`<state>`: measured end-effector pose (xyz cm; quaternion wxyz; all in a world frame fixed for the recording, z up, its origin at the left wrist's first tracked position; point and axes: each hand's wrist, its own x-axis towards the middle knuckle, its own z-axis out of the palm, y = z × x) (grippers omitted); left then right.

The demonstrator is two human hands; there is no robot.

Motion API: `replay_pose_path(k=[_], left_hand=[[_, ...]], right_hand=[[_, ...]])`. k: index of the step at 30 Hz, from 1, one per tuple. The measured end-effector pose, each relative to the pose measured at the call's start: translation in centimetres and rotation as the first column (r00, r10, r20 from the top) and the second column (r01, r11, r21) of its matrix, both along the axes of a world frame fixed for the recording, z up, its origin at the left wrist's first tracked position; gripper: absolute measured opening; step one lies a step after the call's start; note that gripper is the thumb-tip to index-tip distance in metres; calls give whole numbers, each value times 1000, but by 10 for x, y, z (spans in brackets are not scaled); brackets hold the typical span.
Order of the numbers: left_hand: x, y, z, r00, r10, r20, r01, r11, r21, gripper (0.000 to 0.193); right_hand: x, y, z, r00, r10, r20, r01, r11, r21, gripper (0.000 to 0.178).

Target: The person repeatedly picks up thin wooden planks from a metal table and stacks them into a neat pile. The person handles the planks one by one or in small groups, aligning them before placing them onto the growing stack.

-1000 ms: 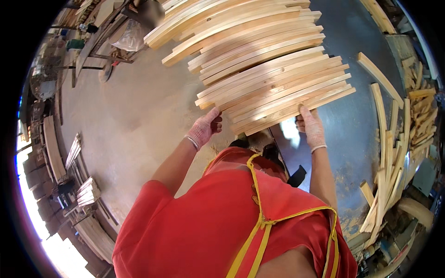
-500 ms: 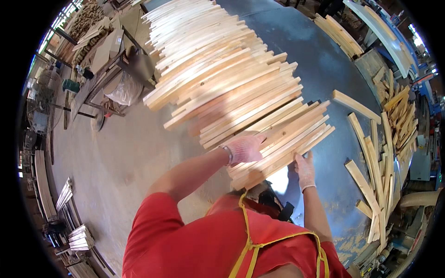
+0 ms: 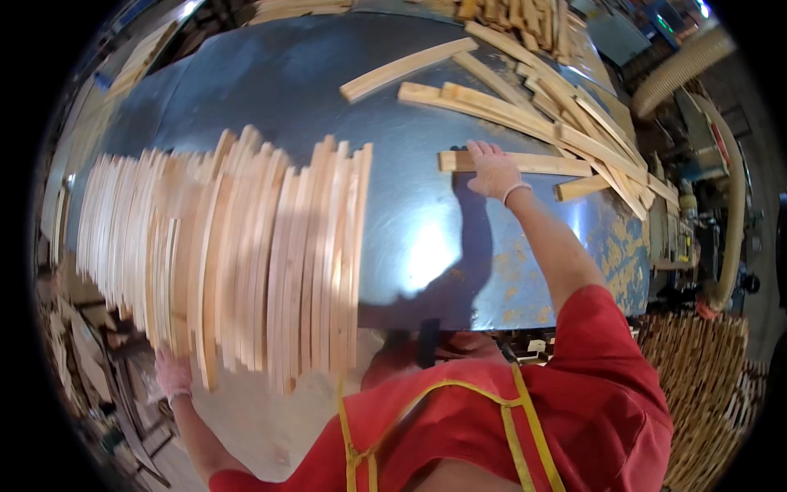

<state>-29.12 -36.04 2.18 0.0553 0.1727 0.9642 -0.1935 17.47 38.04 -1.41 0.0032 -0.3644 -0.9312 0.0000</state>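
Observation:
A long row of pale wooden strips (image 3: 283, 271) lies side by side on the left, their near ends jutting past the table edge. My gloved left hand (image 3: 173, 375) is at the near ends of these strips, toward the row's left part; its fingers blur into the wood, so their grip is unclear. Out to the right, my gloved right hand (image 3: 493, 170) lies across a loose wooden board (image 3: 549, 165) near its left end. Its fingers reach over the far edge and its thumb is on the near side.
Several loose boards (image 3: 484, 111) cross each other on the blue-grey metal table (image 3: 270, 82). More wood pieces (image 3: 525, 20) are heaped at the far edge. A ribbed hose (image 3: 684, 70) hangs at the right, above stacked wood (image 3: 693, 385) at the lower right.
The view has turned toward the right. My right hand has left the row of strips and taken hold of a loose board. My left hand has gone from atop the strips to their near ends.

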Motion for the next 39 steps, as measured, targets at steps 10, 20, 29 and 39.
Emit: replay_pose_path(k=[10, 20, 29, 39], left_hand=[[286, 308, -32, 695, -715, 70, 381, 449, 808, 80], [347, 471, -70, 685, -709, 165, 551, 653, 519, 79], [381, 405, -10, 297, -335, 894, -828, 376, 415, 57], [382, 291, -32, 697, -371, 614, -251, 675, 694, 42]], right_hand=[[19, -4, 37, 931, 319, -179, -353, 911, -214, 62], [170, 247, 0, 899, -362, 247, 392, 916, -81, 103], [128, 102, 67, 891, -332, -311, 30, 725, -688, 81], [-36, -138, -74, 781, -588, -211, -61, 265, -962, 65]])
